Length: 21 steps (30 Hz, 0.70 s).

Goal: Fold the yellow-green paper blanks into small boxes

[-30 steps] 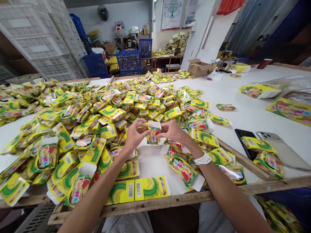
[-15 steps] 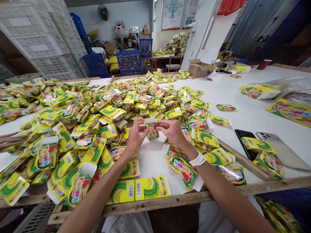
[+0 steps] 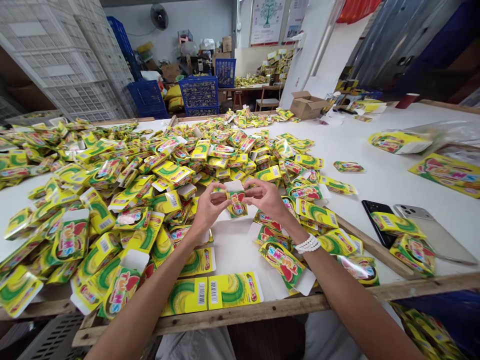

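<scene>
Between my left hand (image 3: 210,207) and my right hand (image 3: 265,200) is a small yellow blister pack (image 3: 236,204) with a white card tab at its top, pinched by the fingertips of both hands. A large heap of similar yellow blister packs (image 3: 180,165) spreads across the table to the left of and behind my hands. Flat yellow printed cards (image 3: 210,296) lie near the table's front edge, below my hands. A white beaded bracelet (image 3: 307,244) circles my right wrist.
The white-topped table (image 3: 378,150) has a wooden front rim (image 3: 300,305). A black phone (image 3: 375,222) and a silver phone (image 3: 431,232) lie at the right. Behind stand white crates (image 3: 63,60), blue baskets (image 3: 198,92) and a cardboard box (image 3: 307,106).
The blister pack has risen slightly between my hands, and its white tab now sits a little further left. My right wrist and bracelet have shifted slightly left.
</scene>
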Each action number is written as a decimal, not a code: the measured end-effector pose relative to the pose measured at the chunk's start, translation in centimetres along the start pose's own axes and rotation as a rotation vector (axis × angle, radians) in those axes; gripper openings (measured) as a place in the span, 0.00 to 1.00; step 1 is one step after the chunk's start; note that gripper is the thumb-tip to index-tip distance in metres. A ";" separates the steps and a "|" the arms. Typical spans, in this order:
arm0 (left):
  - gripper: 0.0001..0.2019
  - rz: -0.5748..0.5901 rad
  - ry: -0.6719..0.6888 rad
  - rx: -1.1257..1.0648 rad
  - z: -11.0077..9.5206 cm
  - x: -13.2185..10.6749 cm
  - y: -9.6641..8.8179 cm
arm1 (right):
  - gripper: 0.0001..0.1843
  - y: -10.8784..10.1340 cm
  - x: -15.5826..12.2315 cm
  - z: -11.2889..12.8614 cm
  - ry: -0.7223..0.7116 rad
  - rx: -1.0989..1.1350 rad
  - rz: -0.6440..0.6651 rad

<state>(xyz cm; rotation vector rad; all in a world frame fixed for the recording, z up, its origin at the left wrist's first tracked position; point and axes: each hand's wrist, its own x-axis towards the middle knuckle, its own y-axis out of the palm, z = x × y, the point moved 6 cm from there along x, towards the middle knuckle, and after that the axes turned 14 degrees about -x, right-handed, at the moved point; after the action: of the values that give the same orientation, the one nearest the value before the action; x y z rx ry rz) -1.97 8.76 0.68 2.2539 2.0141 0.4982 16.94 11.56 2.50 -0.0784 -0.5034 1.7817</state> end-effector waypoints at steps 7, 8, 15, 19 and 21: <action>0.17 0.091 0.027 0.181 0.0 0.1 0.0 | 0.21 -0.1 0.1 -0.2 -0.043 -0.066 0.092; 0.15 0.108 0.026 0.207 0.0 0.1 0.0 | 0.21 -0.2 0.1 -0.3 -0.052 -0.086 0.117; 0.12 0.174 0.040 0.306 -0.7 0.1 0.2 | 0.21 0.1 -0.2 -0.4 -0.104 -0.124 0.245; 0.09 0.181 0.061 0.329 -1.0 0.0 0.4 | 0.21 0.9 -0.5 -0.4 -0.116 -0.148 0.293; 0.08 0.181 0.074 0.349 -1.1 0.0 0.6 | 0.20 0.9 -0.5 -0.2 -0.117 -0.158 0.299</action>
<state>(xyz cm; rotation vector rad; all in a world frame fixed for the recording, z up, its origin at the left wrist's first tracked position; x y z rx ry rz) -1.73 8.47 1.85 2.6738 2.0809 0.2608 16.32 10.96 1.90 -0.1674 -0.7483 2.0432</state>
